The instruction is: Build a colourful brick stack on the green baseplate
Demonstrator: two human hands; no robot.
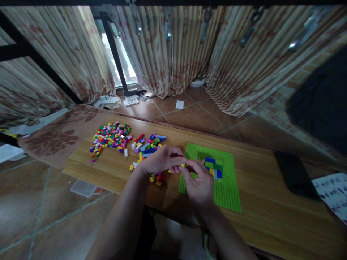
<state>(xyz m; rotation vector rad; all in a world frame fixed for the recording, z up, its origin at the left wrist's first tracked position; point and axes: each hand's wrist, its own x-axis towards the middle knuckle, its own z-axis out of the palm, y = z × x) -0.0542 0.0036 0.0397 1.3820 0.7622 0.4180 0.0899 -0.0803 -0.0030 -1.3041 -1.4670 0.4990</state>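
Observation:
My left hand [162, 160] and my right hand [199, 182] meet over the left edge of a green baseplate [226, 191]; together their fingertips pinch a small yellow brick [183, 165]. Both hands are closed on it. On the baseplate, just right of my right hand, stands a small build of blue, green and yellow bricks [214, 168]. A heap of mixed small bricks [112, 137] lies at the table's left. A looser group with larger blue, red and white bricks [149, 144] lies just behind my left hand. A few loose bricks [158, 178] sit under my left wrist.
The wooden table [271, 213] holds a black phone [295, 175] at the right and a printed sheet [334, 193] at the far right edge. Striped curtains hang behind. Papers lie on the tiled floor beyond the table.

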